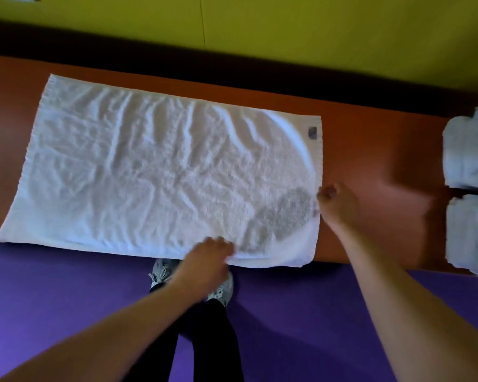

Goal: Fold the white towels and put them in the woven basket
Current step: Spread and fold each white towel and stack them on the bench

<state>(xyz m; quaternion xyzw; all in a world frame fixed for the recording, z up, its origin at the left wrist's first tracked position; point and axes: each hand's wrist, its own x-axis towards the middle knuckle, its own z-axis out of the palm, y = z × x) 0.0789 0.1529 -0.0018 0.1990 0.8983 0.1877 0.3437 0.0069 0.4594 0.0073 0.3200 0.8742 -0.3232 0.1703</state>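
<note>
On the orange-brown table (370,150) I am seeing one white towel (155,172) lying spread flat and wrinkled, its near edge hanging slightly over the table's front edge, a small dark label (312,132) showing at its far right corner. My left hand (207,257) is resting at the towel's near edge, right of the middle, fingers curling down onto the cloth; whether they are pinching the hem I cannot tell, since the hand is blurring. My right hand (334,202) is sitting at the towel's right edge, near the front corner, fingers clenching in a fist against the hem, seemingly gripping it. Off to the right, more towels (469,166) are lying bunched in a pile on the table, well apart from the flat one. Below the table I am looking at a purple floor (66,285), dark trousers and grey shoes (160,271)
</note>
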